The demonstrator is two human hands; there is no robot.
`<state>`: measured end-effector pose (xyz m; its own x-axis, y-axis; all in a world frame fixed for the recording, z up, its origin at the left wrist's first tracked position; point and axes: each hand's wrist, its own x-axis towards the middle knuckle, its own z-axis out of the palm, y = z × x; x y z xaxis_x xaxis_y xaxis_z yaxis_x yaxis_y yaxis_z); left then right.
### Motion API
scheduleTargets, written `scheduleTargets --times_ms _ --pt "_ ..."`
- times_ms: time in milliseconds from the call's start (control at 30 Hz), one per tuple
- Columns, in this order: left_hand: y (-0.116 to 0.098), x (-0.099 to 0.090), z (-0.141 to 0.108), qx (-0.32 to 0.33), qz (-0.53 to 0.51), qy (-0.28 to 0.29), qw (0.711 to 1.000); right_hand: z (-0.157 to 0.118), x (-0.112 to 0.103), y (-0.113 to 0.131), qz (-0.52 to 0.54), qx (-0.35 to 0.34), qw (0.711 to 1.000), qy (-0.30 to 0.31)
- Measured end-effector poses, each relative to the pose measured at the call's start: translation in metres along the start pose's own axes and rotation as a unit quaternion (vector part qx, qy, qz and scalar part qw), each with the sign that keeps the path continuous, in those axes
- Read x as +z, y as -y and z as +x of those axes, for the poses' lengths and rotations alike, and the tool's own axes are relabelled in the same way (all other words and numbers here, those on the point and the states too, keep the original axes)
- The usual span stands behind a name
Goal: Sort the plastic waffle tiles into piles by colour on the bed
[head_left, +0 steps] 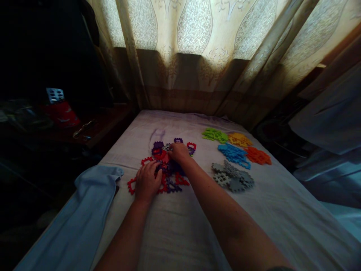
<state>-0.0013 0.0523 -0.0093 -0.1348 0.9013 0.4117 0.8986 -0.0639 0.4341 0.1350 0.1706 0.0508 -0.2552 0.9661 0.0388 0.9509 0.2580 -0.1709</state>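
Observation:
A mixed heap of red pieces [182,180] and purple pieces [172,186], flat plastic building tiles with toothed edges, lies on the pale sheet. My left hand [147,181] rests on the heap's near left side, fingers bent and thumb apart, touching the tiles. At the heap's far side, my right hand [179,153] has its fingers closed at a light grey toothed tile [167,147]. The right hand and forearm hide part of the heap.
To the right are sorted piles: green [214,135], yellow [239,139], blue [234,154], orange [258,155] and grey tiles [237,178]. A blue cloth [93,203] lies along the left edge. Beyond it stands a dark table with a red container [62,114]. Curtains [194,75] hang behind.

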Motion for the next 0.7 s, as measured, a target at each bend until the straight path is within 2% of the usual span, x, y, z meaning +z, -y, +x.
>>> scheduleTargets --times_ms 133,233,367,467,567,633,700 --pt "-0.001 -0.001 0.001 0.002 -0.001 0.000 1.000 0.001 0.004 -0.001 0.051 0.047 0.998 -0.013" --pt "-0.001 -0.003 0.001 0.001 -0.004 0.003 1.000 0.003 0.006 -0.003 0.081 0.076 0.994 0.002" --pt "-0.001 -0.002 0.001 0.003 -0.004 -0.001 1.000 0.004 0.003 -0.006 0.092 0.085 0.992 0.012" --pt "0.000 -0.002 0.000 0.007 -0.002 -0.003 1.000 -0.004 -0.002 -0.017 0.124 0.079 0.989 -0.024" --pt "0.000 -0.002 0.001 0.009 -0.003 -0.009 1.000 -0.025 -0.010 -0.047 0.165 0.061 0.980 -0.093" --pt "0.001 -0.002 0.002 0.008 -0.006 -0.010 1.000 -0.045 -0.017 -0.078 0.179 0.063 0.971 -0.143" --pt "0.002 -0.001 0.003 0.010 -0.013 -0.014 1.000 -0.068 -0.025 -0.114 0.170 0.097 0.960 -0.200"
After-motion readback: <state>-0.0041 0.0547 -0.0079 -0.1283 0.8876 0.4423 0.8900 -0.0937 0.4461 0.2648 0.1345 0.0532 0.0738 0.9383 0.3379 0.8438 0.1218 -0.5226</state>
